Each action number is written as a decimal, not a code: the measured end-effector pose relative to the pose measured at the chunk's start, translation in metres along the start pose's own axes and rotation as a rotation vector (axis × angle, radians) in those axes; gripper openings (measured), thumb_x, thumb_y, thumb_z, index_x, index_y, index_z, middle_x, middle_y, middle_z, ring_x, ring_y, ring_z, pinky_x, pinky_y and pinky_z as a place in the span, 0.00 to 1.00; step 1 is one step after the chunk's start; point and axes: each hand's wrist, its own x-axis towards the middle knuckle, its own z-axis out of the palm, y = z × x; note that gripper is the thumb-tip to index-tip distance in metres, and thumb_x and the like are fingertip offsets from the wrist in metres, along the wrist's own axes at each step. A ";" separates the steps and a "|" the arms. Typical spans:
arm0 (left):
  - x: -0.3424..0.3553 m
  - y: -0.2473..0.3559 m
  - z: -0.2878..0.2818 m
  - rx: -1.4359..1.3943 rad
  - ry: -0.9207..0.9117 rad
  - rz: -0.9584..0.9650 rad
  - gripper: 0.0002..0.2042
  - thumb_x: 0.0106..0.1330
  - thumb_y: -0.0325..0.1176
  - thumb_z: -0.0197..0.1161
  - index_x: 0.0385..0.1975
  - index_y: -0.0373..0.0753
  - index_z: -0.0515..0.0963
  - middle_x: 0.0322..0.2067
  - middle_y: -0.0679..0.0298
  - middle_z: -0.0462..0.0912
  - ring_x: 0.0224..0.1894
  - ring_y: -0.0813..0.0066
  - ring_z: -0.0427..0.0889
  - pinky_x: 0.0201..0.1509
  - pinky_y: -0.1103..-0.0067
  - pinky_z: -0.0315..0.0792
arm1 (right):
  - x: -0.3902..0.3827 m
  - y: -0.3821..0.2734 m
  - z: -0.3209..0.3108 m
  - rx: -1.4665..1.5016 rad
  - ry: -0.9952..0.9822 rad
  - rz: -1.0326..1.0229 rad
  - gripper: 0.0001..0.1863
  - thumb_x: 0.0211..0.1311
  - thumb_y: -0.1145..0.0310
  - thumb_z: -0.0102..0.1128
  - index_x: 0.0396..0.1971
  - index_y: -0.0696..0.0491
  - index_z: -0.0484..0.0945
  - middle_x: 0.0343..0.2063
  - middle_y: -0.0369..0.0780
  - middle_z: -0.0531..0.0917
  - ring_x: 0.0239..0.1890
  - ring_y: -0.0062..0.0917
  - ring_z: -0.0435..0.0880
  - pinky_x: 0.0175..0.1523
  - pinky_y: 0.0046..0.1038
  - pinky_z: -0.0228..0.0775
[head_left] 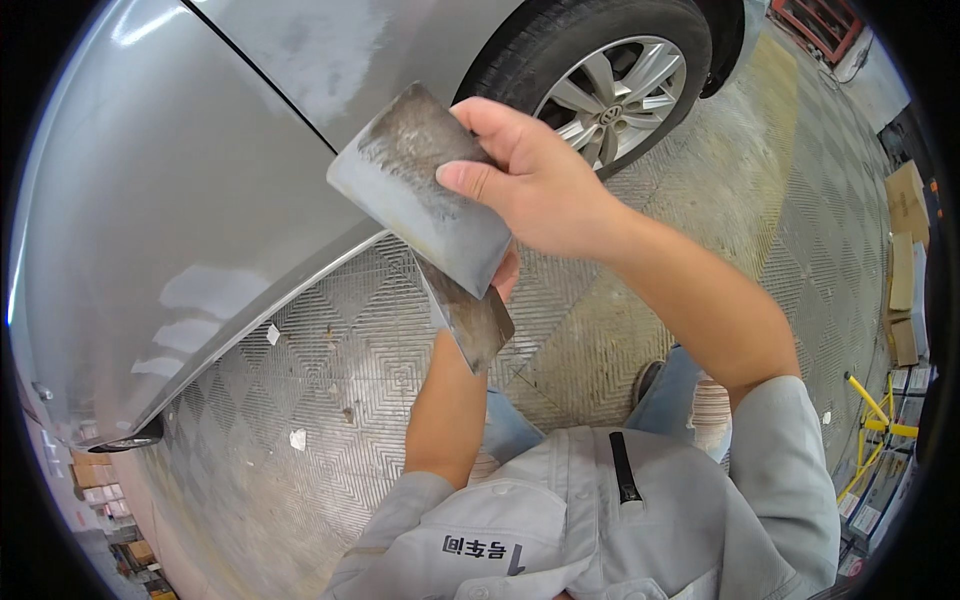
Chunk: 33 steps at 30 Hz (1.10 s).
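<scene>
My right hand [515, 175] grips a flat rectangular plate [420, 220] by its right edge, thumb on top; its surface is smeared with grey paste and dark brown stains. My left hand [506, 270] is mostly hidden beneath it, its fingertips curled at the side of a second, darker stained plate [470, 325], which overlaps below the first. Both plates are held tilted in front of a silver car panel [180, 150], which has pale grey patches low down and higher up near a dark seam.
The car's wheel [620, 110] is at the top, right of my hands. I stand on a patterned tiled floor [300, 400] with small white scraps. Cardboard boxes [905, 205], a yellow frame [870, 420] and a red frame [815, 25] line the right; more boxes sit at lower left.
</scene>
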 end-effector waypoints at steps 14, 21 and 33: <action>0.010 -0.017 0.009 0.418 0.031 0.172 0.21 0.72 0.44 0.46 0.59 0.41 0.60 0.58 0.60 0.66 0.59 0.68 0.67 0.61 0.72 0.68 | -0.021 0.007 -0.004 -0.023 -0.047 -0.068 0.11 0.65 0.77 0.52 0.46 0.57 0.70 0.38 0.35 0.78 0.42 0.16 0.76 0.49 0.23 0.69; 0.011 -0.017 -0.012 0.062 -0.205 0.068 0.19 0.71 0.48 0.47 0.51 0.39 0.67 0.51 0.58 0.73 0.52 0.69 0.73 0.56 0.72 0.71 | -0.032 0.010 -0.002 -0.053 -0.044 -0.140 0.11 0.63 0.77 0.55 0.45 0.56 0.71 0.34 0.38 0.80 0.38 0.19 0.78 0.45 0.25 0.72; 0.017 -0.005 -0.039 -0.326 -0.200 -0.156 0.23 0.70 0.55 0.47 0.41 0.39 0.77 0.42 0.57 0.80 0.45 0.66 0.78 0.52 0.71 0.74 | -0.042 0.015 -0.001 -0.095 -0.068 -0.201 0.16 0.62 0.76 0.56 0.50 0.57 0.69 0.39 0.40 0.81 0.42 0.23 0.80 0.48 0.26 0.72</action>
